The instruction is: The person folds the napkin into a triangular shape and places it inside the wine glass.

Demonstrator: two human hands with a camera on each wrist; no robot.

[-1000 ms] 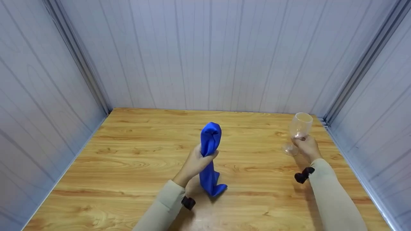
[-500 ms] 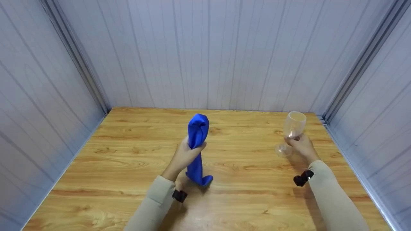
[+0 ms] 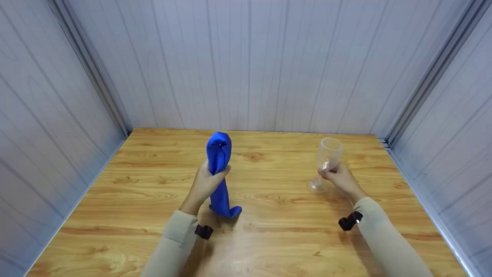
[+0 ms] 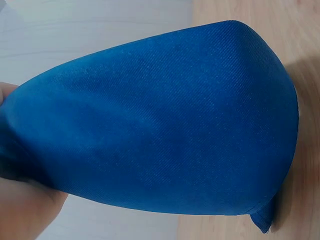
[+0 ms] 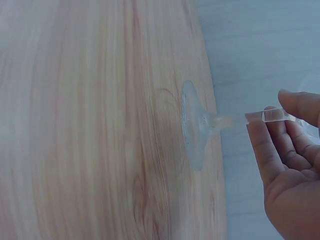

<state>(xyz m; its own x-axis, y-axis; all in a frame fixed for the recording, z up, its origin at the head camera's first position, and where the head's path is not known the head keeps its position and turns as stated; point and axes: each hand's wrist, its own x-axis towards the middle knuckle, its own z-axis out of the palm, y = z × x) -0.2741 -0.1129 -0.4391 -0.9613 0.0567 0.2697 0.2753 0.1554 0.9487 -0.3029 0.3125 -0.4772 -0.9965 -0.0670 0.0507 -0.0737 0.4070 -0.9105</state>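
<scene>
In the head view, my left hand [image 3: 203, 184] grips a folded blue cloth napkin [image 3: 220, 196] around its middle. A rounded, gathered end rises above the hand, and a wider end with an upturned corner hangs below. The napkin [image 4: 165, 120] fills most of the left wrist view, over part of the hand [image 4: 27, 210]. My right hand [image 3: 342, 181] pinches a clear wine glass [image 3: 329, 152] by the stem under its bowl, mouth up and slightly tilted. In the right wrist view, the round foot [image 5: 192, 125] shows below my fingers [image 5: 262, 147]; whether it touches the table, I cannot tell.
A wood-grain table [image 3: 276, 231] lies under both hands. Pale panelled walls [image 3: 246, 69] stand along its back and both sides. A small black camera [image 3: 203, 232] sits on the left wrist, and another black camera [image 3: 348, 222] on the right.
My left hand has moved left and slightly away from me with the napkin. My right hand has carried the wine glass left, toward the middle of the table.
</scene>
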